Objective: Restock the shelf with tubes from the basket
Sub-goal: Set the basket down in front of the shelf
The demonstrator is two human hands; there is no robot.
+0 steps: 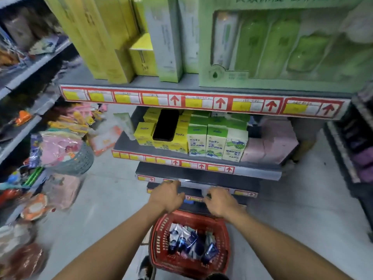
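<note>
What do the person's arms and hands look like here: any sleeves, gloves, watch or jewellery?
Both forearms are bare all the way to the bottom of the picture, with no sleeve edge showing. The left hand and right hand are ungloved. No watch, bracelet or ring is visible, though the picture is too soft to rule out a thin ring.

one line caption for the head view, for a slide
Both hands reach toward a low shelf above a red basket of tubes.

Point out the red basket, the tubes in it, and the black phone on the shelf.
red basket (159,235): head view, left wall of its mesh.
tubes (189,242): head view, middle of the pile inside.
black phone (166,125): head view, centre of its dark face.
</note>
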